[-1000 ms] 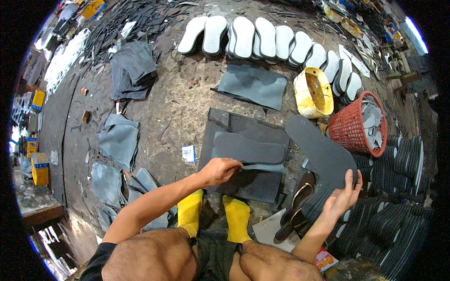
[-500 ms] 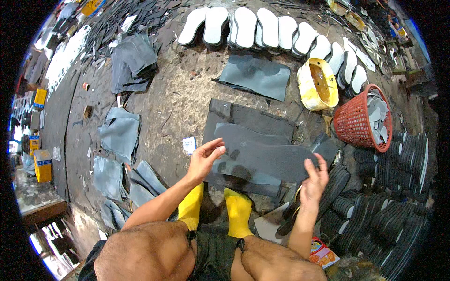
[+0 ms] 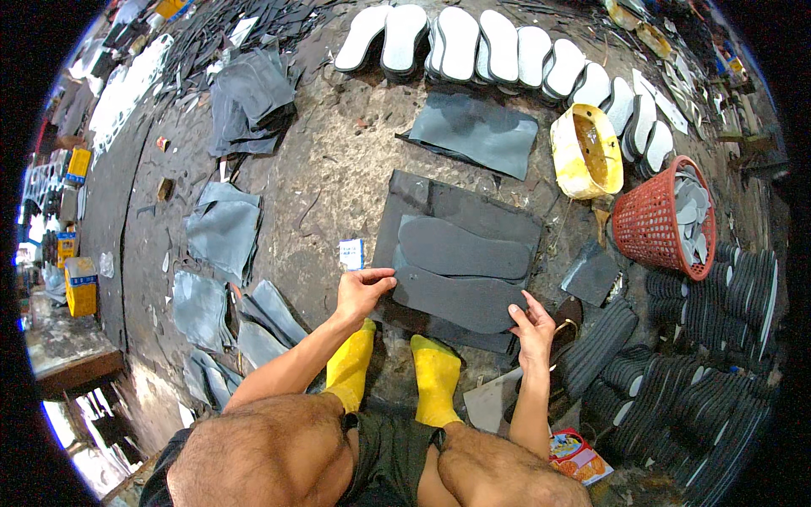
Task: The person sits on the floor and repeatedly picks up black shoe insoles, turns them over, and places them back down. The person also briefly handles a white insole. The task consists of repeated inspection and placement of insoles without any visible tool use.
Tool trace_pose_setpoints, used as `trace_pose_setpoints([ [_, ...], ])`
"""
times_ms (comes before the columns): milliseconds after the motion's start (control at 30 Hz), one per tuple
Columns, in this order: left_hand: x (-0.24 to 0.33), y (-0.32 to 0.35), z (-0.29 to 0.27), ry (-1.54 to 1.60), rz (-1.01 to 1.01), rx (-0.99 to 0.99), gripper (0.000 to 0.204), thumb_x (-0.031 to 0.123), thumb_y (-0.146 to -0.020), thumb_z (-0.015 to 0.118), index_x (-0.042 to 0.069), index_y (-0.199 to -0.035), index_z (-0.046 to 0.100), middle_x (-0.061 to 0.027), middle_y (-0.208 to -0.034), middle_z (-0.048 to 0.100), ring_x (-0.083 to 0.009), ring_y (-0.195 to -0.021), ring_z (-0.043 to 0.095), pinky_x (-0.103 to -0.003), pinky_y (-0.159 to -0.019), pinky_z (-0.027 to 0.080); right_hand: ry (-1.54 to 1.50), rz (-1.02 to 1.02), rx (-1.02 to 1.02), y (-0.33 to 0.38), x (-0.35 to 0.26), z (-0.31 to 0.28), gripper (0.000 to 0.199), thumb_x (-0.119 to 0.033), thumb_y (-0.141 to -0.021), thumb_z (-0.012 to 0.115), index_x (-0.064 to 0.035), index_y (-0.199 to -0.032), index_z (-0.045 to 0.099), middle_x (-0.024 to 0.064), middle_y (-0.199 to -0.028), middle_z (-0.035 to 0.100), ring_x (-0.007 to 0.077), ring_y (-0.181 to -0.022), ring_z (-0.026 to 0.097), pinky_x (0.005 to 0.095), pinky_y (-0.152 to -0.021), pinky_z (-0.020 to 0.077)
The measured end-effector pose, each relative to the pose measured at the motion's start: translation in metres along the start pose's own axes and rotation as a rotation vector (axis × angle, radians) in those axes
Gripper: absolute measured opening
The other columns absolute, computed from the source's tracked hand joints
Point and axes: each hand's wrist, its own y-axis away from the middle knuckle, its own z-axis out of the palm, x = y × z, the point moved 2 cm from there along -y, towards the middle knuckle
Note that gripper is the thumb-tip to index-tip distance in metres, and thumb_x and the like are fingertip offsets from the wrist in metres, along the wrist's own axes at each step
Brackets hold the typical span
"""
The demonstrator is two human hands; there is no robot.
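Note:
A dark grey shoe sole (image 3: 456,301) lies lengthwise over a blue-grey sheet on a dark board (image 3: 481,204) in front of my feet. At its left end, my left hand (image 3: 365,291) pinches the edge between thumb and forefinger. My right hand (image 3: 532,328) has its thumb and fingertips at the right end of the same sole. Just beyond it, a second dark sole (image 3: 463,248) rests on the sheet, nearly parallel. Most of the blue-grey sheet is hidden beneath the two soles.
Beyond the board are a folded blue-grey sheet (image 3: 473,133), a yellow tub (image 3: 587,152) and a row of white-topped soles (image 3: 456,46). A red basket (image 3: 663,218) of scraps and stacked dark soles (image 3: 710,304) stand right. Cut sheets (image 3: 224,230) lie left.
The near sole has come down onto the sheet and moved left, with both hands at its ends. My right hand has moved left and slightly down. The view has shifted a little.

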Motion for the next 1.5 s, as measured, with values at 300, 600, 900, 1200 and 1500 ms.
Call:
trace_pose_setpoints([
  [300,-0.002,-0.004,-0.001,-0.246,0.101,0.082,0.027,0.012,-0.084,0.080,0.003,-0.109,0.078,-0.0049,-0.085,0.076,-0.0090,-0.076,0.067,-0.024,-0.071,0.054,0.043,0.016,0.024,-0.005,0.008,0.005,0.049,-0.009,-0.084,0.081,-0.0090,-0.132,0.068,0.0051,-0.105,0.068,0.0121,-0.082,0.061,0.0254,-0.061,0.0480],
  [600,0.037,0.015,0.033,-0.967,1.031,-0.232,0.028,0.018,-0.080,0.075,0.010,-0.106,0.071,-0.0113,-0.126,0.062,-0.0330,-0.115,0.057,-0.044,-0.094,0.050,0.113,0.027,0.069,-0.007,0.005,0.010,0.047,-0.007,-0.084,0.079,-0.0043,-0.129,0.068,-0.0008,-0.088,0.068,0.0095,-0.074,0.062,0.0262,-0.057,0.0472],
  [900,0.028,0.007,0.076,-1.055,1.105,-0.588,0.039,0.026,-0.081,0.075,0.009,-0.115,0.065,-0.0162,-0.146,0.049,-0.0355,-0.125,0.050,-0.047,-0.104,0.045,0.631,-0.397,0.329,0.004,-0.008,0.020,0.046,-0.020,-0.077,0.087,-0.0064,-0.120,0.075,0.0103,-0.094,0.064,0.0195,-0.075,0.060,0.0325,-0.067,0.0505],
  [1200,0.039,0.008,0.086,-1.168,1.110,-0.543,0.048,0.024,-0.071,0.080,0.008,-0.114,0.063,-0.0160,-0.136,0.053,-0.0340,-0.121,0.050,-0.045,-0.101,0.044,1.129,-0.593,0.528,0.015,-0.015,0.028,0.049,-0.031,-0.071,0.090,-0.0143,-0.115,0.077,0.0033,-0.097,0.071,0.0289,-0.087,0.063,0.0381,-0.080,0.0491],
  [1500,0.103,0.003,0.078,-0.719,0.559,-0.777,0.057,0.021,-0.073,0.077,0.008,-0.125,0.057,-0.0109,-0.123,0.057,-0.0272,-0.113,0.053,-0.036,-0.099,0.044,-0.113,-0.204,0.676,0.025,-0.004,-0.015,0.051,-0.044,-0.102,0.058,-0.0085,-0.139,0.058,0.0085,-0.119,0.068,0.0178,-0.106,0.058,0.0373,-0.095,0.0434],
])
